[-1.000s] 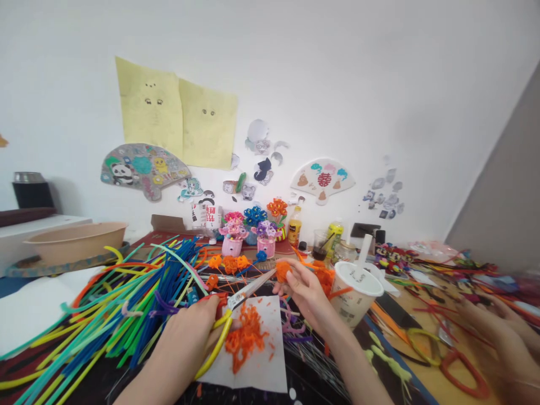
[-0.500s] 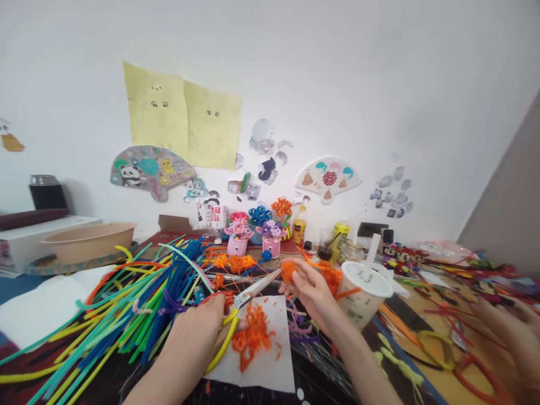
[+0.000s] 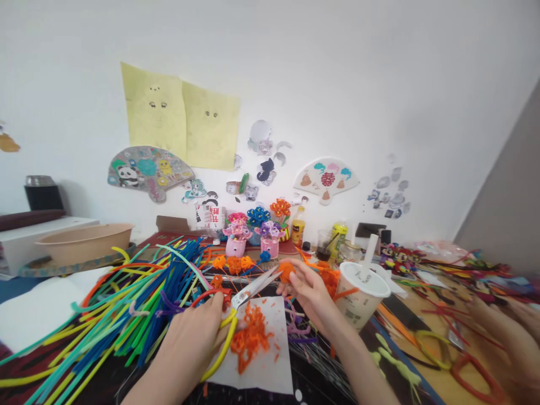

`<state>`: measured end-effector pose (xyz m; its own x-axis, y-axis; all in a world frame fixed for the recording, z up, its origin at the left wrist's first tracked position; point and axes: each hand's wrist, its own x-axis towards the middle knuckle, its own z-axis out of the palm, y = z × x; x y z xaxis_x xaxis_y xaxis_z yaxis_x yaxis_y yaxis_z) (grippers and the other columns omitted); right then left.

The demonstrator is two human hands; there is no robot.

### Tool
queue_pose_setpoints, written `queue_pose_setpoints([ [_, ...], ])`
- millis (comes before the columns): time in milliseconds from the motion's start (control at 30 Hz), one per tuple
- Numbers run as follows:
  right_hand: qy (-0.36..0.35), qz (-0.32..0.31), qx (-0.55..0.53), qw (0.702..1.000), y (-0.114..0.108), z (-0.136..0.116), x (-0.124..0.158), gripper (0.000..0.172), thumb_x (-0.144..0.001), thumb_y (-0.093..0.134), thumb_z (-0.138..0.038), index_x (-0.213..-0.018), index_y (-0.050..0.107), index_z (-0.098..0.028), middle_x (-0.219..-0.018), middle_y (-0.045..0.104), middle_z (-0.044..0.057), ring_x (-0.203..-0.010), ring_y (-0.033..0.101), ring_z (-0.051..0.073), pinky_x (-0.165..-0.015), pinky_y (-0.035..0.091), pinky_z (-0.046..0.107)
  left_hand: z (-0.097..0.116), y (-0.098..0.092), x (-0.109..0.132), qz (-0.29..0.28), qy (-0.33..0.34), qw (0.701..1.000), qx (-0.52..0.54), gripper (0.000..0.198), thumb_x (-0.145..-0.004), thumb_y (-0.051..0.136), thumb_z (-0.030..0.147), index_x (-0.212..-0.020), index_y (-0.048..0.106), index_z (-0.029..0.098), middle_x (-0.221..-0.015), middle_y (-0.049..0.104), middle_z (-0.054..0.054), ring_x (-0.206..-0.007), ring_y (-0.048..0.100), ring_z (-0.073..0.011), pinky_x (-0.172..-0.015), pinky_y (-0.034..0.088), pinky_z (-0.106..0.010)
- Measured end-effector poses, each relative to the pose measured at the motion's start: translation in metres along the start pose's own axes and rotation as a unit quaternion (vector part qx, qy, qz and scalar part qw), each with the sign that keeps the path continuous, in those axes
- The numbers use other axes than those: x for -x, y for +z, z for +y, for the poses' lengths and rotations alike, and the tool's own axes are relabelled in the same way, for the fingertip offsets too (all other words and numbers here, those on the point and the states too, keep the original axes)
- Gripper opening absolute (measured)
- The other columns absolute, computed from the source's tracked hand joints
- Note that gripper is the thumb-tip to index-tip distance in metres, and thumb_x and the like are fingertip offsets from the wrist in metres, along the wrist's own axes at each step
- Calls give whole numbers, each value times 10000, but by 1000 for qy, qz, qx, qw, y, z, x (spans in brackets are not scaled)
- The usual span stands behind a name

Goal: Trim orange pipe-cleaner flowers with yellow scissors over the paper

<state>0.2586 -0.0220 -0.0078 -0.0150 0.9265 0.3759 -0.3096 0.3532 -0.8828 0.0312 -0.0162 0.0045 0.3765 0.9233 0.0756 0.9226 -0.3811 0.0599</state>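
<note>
My left hand point(image 3: 196, 332) grips scissors point(image 3: 236, 304) with red and yellow handles, and their blades point up right at a small orange fuzzy ball point(image 3: 287, 271). My right hand point(image 3: 310, 292) pinches that ball between its fingertips, just above a white paper sheet point(image 3: 261, 365). Orange pipe-cleaner trimmings point(image 3: 251, 334) lie heaped on the sheet under the blades.
A big pile of coloured pipe cleaners point(image 3: 126, 298) spreads to the left. A white cup with a straw point(image 3: 363, 289) stands right of my right hand. Small flower pots point(image 3: 253, 233) and bottles line the wall. Another person's hands point(image 3: 502, 332) work at the far right.
The scissors and the orange ball have stayed almost in place. The view has shifted slightly. The other person's hands at the right have moved a little.
</note>
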Motion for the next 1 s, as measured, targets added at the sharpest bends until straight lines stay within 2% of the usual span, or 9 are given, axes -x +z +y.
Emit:
queue_pose_setpoints([
  [133, -7, 3, -6, 1000, 0, 0, 0, 309, -778, 690, -344, -1037, 598, -204, -731, 637, 17, -656, 615, 163, -635, 445, 290, -1, 0, 0, -1, 4, 1000, -14, 368, -916, 303, 418, -1015, 527, 144, -858, 697, -155, -834, 675, -323, -657, 489, -385],
  [267, -10, 13, -9, 1000, 1, 0, 0, 310, -778, 688, -354, -1034, 595, -208, -731, 638, 14, -662, 616, 167, -648, 445, 298, 0, -3, 1, -4, 4, 1000, -28, 336, -914, 337, 392, -1033, 530, 143, -891, 700, -152, -840, 673, -336, -668, 498, -413],
  [433, -17, 16, 1, 1000, 0, 0, -1, 318, -777, 686, -364, -1040, 592, -213, -728, 642, 17, -689, 617, 176, -667, 444, 304, 1, -6, 1, -18, 0, 999, -28, 315, -905, 368, 393, -997, 542, 147, -907, 702, -148, -850, 671, -327, -675, 500, -394],
  [667, -15, 4, 19, 1000, 1, 1, 0, 318, -794, 669, -362, -1061, 570, -221, -749, 644, 19, -715, 623, 181, -695, 452, 310, 4, -12, 3, -40, -10, 999, -32, 227, -893, 396, 278, -1013, 539, 149, -946, 699, -142, -879, 667, -310, -698, 498, -380],
  [1000, -14, 7, 26, 1000, 1, 2, -1, 331, -778, 683, -365, -1054, 576, -216, -807, 630, 29, -724, 617, 184, -701, 453, 316, 5, -15, 2, -62, -3, 998, -19, 289, -903, 368, 307, -1029, 559, 130, -943, 697, -162, -879, 662, -347, -708, 501, -444],
])
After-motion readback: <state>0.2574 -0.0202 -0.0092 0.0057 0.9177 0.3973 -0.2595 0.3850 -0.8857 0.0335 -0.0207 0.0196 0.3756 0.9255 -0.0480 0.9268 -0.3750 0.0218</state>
